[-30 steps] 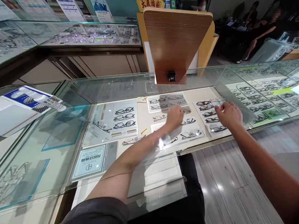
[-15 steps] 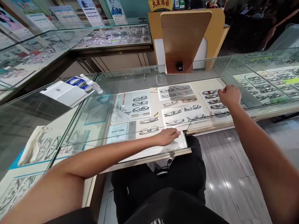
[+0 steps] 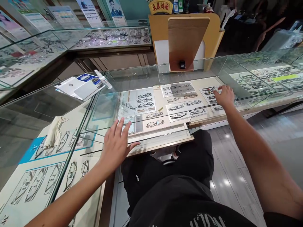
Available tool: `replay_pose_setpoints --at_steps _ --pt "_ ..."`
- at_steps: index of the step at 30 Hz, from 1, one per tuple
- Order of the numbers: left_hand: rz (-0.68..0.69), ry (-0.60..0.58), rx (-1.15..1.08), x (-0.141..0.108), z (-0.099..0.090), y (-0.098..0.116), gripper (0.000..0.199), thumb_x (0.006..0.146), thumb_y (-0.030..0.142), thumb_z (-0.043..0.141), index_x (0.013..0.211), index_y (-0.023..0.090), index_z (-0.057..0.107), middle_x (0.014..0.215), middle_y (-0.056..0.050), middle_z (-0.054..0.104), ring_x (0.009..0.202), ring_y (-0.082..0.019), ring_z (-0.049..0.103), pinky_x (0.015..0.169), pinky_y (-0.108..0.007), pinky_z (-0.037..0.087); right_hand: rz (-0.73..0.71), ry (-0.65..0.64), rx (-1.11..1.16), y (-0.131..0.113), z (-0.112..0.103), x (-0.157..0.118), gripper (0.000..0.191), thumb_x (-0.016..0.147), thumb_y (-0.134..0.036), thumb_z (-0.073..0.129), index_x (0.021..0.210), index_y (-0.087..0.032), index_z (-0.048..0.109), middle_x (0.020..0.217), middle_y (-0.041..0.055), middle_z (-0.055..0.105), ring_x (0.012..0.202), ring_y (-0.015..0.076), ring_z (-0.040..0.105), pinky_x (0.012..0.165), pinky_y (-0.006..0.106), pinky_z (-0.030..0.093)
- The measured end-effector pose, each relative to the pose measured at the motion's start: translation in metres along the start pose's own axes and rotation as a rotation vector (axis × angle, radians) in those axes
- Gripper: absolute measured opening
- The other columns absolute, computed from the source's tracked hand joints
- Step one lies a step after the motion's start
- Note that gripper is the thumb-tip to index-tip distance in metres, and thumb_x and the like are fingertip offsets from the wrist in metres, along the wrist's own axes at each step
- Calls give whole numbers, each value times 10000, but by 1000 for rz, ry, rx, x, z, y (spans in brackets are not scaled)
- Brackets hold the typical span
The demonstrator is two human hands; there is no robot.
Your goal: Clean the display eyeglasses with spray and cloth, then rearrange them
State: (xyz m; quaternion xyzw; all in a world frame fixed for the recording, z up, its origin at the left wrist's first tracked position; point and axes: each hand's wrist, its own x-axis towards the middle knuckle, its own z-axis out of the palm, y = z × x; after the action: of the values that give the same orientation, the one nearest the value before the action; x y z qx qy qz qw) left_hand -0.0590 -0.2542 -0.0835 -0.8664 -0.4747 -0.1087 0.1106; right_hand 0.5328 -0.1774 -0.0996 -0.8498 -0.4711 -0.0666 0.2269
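Observation:
My left hand (image 3: 116, 142) is spread, palm down, over the near edge of the glass display case (image 3: 151, 71), beside a pale blue card. Farther right, my right hand (image 3: 225, 96) rests at the case near a white card of eyeglasses (image 3: 209, 89); its fingers are bent, and what they touch is hard to make out. Between the hands, several eyeglasses lie on cards, among them a dark pair (image 3: 155, 123) near the front. A pulled-out drawer (image 3: 163, 138) shows under the case's front edge.
White and blue papers (image 3: 81, 86) and a white tube (image 3: 103, 79) lie on the glass at the left. A brown board (image 3: 187, 41) stands behind the case. A cloth (image 3: 54, 132) is inside the left case. A person's arm (image 3: 270, 30) shows at the back right.
My left hand has moved left from the drawer area and its fingers have spread. My right hand has stayed near the same eyeglasses card, its fingers slightly more extended. The view has shifted a little.

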Motion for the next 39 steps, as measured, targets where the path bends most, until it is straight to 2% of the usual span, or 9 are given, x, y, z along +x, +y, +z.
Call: replay_pose_setpoints --at_steps 4,7,12,17,21,24,31,35,39 --pt "1 23 -28 3 8 -7 888 1057 596 487 1698 19 275 1765 -284 271 1667 -437 221 1322 -582 241 161 60 -50 0 3 0 640 1026 -512 444 1452 -53 574 1592 303 490 1492 445 390 1238 645 275" --pt "3 37 -21 10 13 -10 924 1072 635 402 1688 -39 253 1753 -317 267 1671 -442 208 1335 -583 214 183 7 -85 1 4 0 727 1052 -541 383 1532 -10 508 1633 322 459 1533 451 372 1257 665 262" --pt "7 49 3 30 28 -23 969 1069 713 256 1670 -47 293 1700 -346 361 1626 -464 320 1309 -602 278 17 -160 -143 3 4 3 849 1061 -596 335 1638 25 381 1755 292 306 1641 437 260 1321 619 228" --pt "-42 60 -3 42 45 -28 844 1093 611 344 1657 -17 354 1628 -350 471 1537 -483 469 1228 -620 420 -193 -281 -174 1 1 8 816 1087 -523 241 1670 42 323 1801 252 206 1690 401 169 1360 590 171" --pt "-116 144 16 45 53 -22 731 1056 418 596 1658 55 393 1608 -309 523 1524 -439 509 1245 -586 439 -210 -328 -153 -2 -2 8 832 1086 -532 238 1687 41 290 1800 237 222 1688 398 187 1359 595 194" --pt "-174 190 28 48 54 -15 696 1020 364 678 1614 68 467 1575 -284 572 1497 -415 549 1256 -555 446 -218 -332 -145 -2 -3 6 831 1088 -545 246 1697 18 290 1806 218 221 1685 407 192 1355 597 215" --pt "-427 198 9 59 57 10 621 1058 469 598 1504 37 585 1567 -254 594 1536 -384 509 1302 -515 379 -291 -321 -98 5 -8 3 821 1088 -560 287 1684 3 336 1787 234 272 1677 422 213 1346 589 238" --pt "-534 171 2 66 56 27 710 1079 550 486 1504 -12 570 1578 -274 572 1569 -371 463 1324 -496 328 -425 -364 -94 20 -14 -1 842 1099 -597 269 1691 -1 322 1801 219 237 1685 403 203 1359 560 221" --pt "-587 85 -13 76 48 40 835 1060 627 417 1561 -38 486 1635 -302 487 1606 -408 384 1330 -544 286 -567 -348 -35 45 -27 -7 776 1116 -568 254 1689 -53 347 1795 193 278 1681 363 244 1354 546 240"
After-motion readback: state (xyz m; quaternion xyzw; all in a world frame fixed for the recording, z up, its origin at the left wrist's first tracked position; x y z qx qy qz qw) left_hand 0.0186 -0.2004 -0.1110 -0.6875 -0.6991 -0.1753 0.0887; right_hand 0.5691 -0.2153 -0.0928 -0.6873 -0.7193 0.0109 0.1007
